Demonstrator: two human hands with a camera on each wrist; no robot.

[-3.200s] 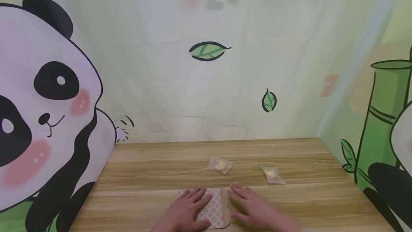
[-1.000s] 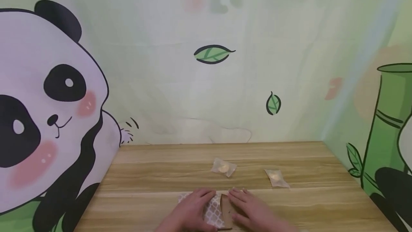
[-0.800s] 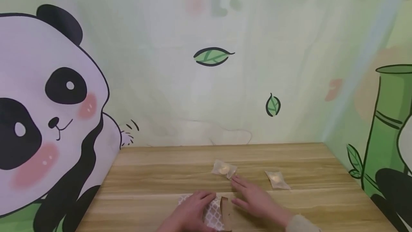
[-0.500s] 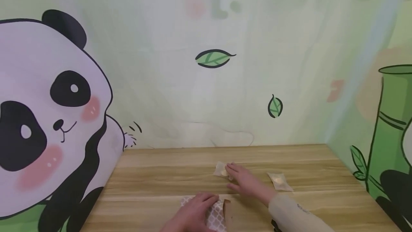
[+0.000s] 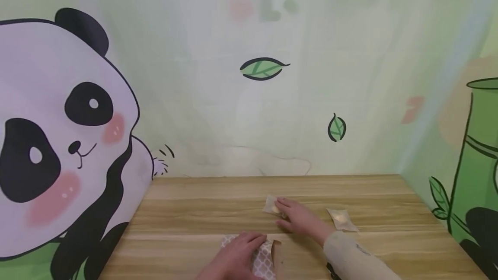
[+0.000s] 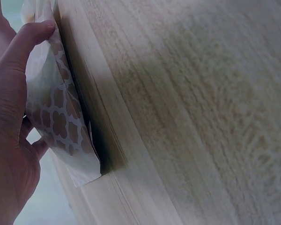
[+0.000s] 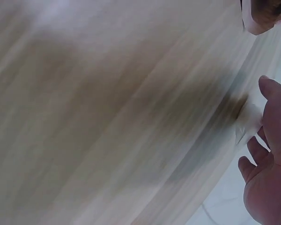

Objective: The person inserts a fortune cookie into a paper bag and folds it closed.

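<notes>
My left hand (image 5: pixel 237 256) grips a small flat paper bag (image 5: pixel 264 263) with a white lattice pattern, near the table's front. In the left wrist view the thumb lies along the edge of the bag (image 6: pixel 61 117) and the fingers are behind it; its sides bow apart at the mouth, which faces right. Farther back, my right hand (image 5: pixel 301 219) reaches over a small translucent packet (image 5: pixel 269 205) with a round pale piece inside. The right wrist view shows the fingers at the packet (image 7: pixel 247 124) and the thumb standing apart from it.
A second translucent packet (image 5: pixel 342 219) lies to the right of my right hand. The wooden table (image 5: pixel 186 211) ends at a back wall (image 5: pixel 202 111) printed with pandas, leaves and bamboo.
Both hands first lay flat around the bag; the left then squeezed it so its mouth gapes. The right hand left the bag's side and moved forward to the nearer-middle packet.
</notes>
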